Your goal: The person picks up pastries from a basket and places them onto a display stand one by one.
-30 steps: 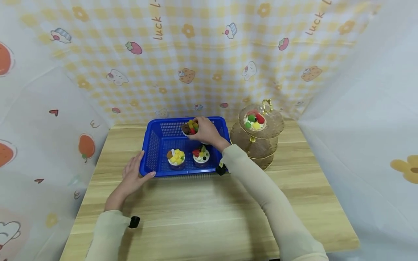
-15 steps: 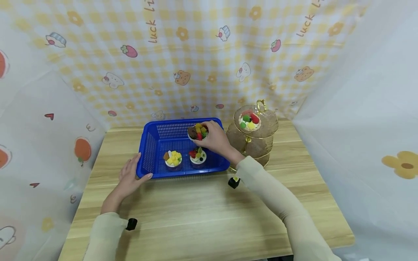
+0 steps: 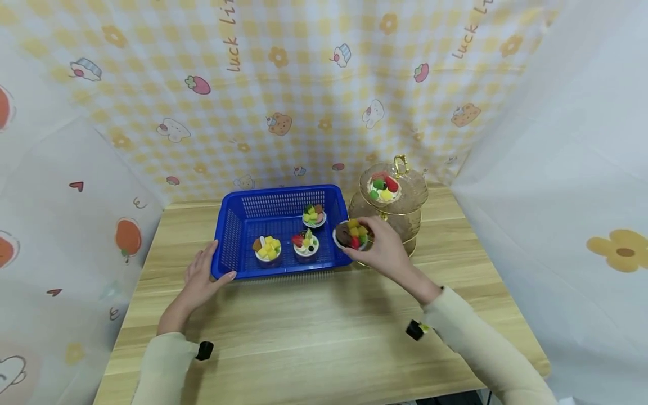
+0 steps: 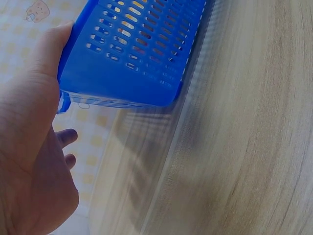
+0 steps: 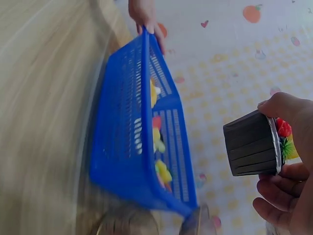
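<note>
My right hand (image 3: 383, 247) pinches a cupcake (image 3: 350, 234) by its rim, thumb on one side and fingers on the other. It hangs over the right end of the blue basket (image 3: 253, 274). Fruit pieces and a brown scoop top it; in the right wrist view its dark pleated cup (image 5: 250, 145) shows. Inside the basket stand a yellow-topped cupcake (image 3: 268, 248), a cream one with strawberry (image 3: 306, 244) and a green-and-yellow one (image 3: 314, 215). At the basket's front left corner rests my left hand (image 3: 201, 278), its thumb (image 4: 51, 46) on the rim and fingers along the outside.
Right of the basket stands a tiered stand (image 3: 417, 194) with clear brownish plates, gold edges and a gold handle. A fruit-topped tart (image 3: 383, 188) sits on its top plate. The wooden table (image 3: 304, 337) reaches back to a checked cloth (image 3: 243, 101).
My right hand has lifted the brown-topped cupcake from the back of the basket and carried it rightward to the stand's side. The left hand has stayed at the basket corner.
</note>
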Motion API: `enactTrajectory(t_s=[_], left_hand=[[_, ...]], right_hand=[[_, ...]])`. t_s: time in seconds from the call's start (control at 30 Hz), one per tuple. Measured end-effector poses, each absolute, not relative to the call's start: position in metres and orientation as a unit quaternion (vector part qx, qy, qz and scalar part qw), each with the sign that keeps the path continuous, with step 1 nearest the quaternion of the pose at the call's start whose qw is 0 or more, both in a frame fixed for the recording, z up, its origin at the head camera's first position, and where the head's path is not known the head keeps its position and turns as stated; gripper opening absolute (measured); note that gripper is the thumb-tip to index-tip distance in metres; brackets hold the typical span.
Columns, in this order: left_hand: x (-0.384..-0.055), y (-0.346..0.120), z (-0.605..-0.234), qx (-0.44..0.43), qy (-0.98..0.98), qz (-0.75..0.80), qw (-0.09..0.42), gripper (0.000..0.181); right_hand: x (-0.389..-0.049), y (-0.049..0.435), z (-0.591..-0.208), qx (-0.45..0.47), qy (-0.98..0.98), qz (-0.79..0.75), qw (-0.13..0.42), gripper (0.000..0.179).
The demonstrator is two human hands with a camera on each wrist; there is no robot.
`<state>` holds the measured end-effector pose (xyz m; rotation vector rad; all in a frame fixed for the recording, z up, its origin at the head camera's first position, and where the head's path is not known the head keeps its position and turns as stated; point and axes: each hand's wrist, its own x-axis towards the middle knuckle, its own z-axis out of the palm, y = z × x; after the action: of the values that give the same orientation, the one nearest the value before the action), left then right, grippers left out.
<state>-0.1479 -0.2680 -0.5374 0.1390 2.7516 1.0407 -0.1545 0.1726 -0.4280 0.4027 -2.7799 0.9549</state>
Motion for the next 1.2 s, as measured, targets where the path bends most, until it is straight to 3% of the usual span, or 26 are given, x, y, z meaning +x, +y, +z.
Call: enactTrajectory(t_s=[0.37, 0.63, 1.2], left_hand=[[-0.146, -0.268, -0.537, 0.043, 0.93, 0.349, 0.105, 0.101], [-0.147, -0.27, -0.535, 0.041, 0.933, 0.344, 0.101, 0.101], [-0.148, -0.27, -0.541, 0.044, 0.928, 0.357, 0.102, 0.101]], right_hand=[[-0.118, 0.244, -0.392, 0.069, -0.935, 0.334, 0.099, 0.067], [-0.148, 0.282, -0.36, 0.054, -0.93, 0.321, 0.174, 0.064], [-0.207, 0.299, -0.366, 0.025, -0.945, 0.294, 0.139, 0.071]])
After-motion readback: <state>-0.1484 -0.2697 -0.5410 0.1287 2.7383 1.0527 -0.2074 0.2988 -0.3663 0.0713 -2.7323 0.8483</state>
